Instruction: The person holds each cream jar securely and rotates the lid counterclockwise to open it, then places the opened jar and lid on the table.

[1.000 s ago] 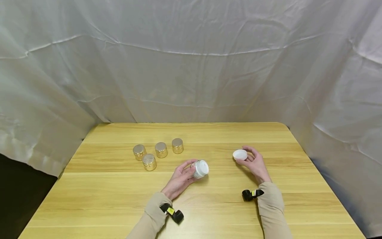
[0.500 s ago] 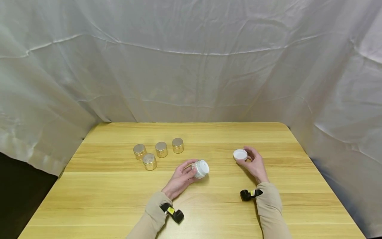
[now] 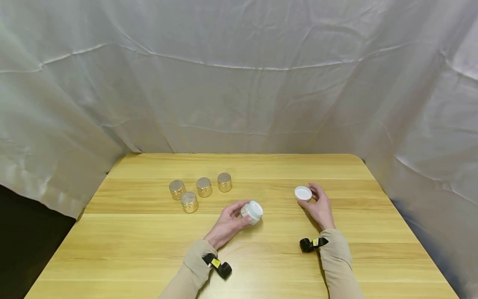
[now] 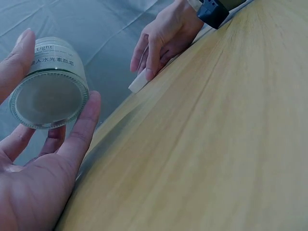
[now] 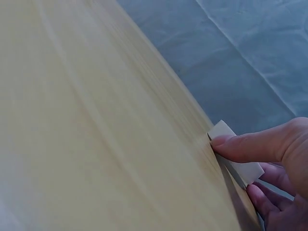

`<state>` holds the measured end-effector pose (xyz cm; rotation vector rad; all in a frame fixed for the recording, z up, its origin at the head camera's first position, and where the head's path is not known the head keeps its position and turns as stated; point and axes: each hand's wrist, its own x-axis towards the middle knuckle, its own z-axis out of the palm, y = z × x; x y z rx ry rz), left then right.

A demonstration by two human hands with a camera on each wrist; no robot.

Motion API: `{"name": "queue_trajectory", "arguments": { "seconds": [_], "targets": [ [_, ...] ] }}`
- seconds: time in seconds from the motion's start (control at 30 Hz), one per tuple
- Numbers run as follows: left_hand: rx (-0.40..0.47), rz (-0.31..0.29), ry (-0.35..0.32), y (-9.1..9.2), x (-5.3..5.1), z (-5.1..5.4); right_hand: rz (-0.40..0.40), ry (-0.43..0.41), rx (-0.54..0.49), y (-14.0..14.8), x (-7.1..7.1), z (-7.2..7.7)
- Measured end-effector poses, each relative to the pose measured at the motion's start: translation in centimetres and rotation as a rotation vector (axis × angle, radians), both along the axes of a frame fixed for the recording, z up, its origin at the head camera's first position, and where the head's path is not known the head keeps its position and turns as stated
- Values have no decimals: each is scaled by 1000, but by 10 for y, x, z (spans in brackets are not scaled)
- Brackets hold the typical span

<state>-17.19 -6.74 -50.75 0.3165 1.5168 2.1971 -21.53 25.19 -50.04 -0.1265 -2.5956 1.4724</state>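
Note:
A small glass cream jar [image 3: 252, 211] with a white top sits tilted in my left hand [image 3: 228, 226], its top turned to the right. Fingers and thumb hold it around the sides. From the left wrist, the jar [image 4: 50, 96] shows its round clear base and a printed label. My right hand [image 3: 320, 207] pinches a white lid [image 3: 303, 193] by its edge, with the hollow inner side facing up. In the right wrist view the thumb lies on the lid's side [image 5: 248, 171], close over the tabletop; whether it touches the wood I cannot tell.
Several gold-lidded jars stand upright at the left back of the wooden table [image 3: 130, 249]; the front one [image 3: 189, 202] nearly touches its neighbour [image 3: 177, 189]. A pale grey curtain [image 3: 239, 104] hangs behind and along both sides.
The jar has turned slightly in my left hand, bringing part of its label into sight, and the thumb has shifted. The right hand has tipped the lid's inside a little more towards the head camera.

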Motion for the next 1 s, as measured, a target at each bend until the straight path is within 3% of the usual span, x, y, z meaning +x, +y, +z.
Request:
{"name": "queue_trajectory", "arguments": {
  "seconds": [0.23, 0.47, 0.77, 1.0],
  "targets": [
    [-75, -1, 31, 3, -1, 2, 35, 1, -22, 3, 2, 0],
    [-207, 64, 37, 12, -5, 13, 8, 6, -107, 7, 3, -2],
    [-357, 92, 101, 36, -25, 33, -97, 95, -285, 1, 2, -4],
    [-428, 71, 122, 62, -45, 35, -130, 133, -330, -4, 4, -5]
  ]
}}
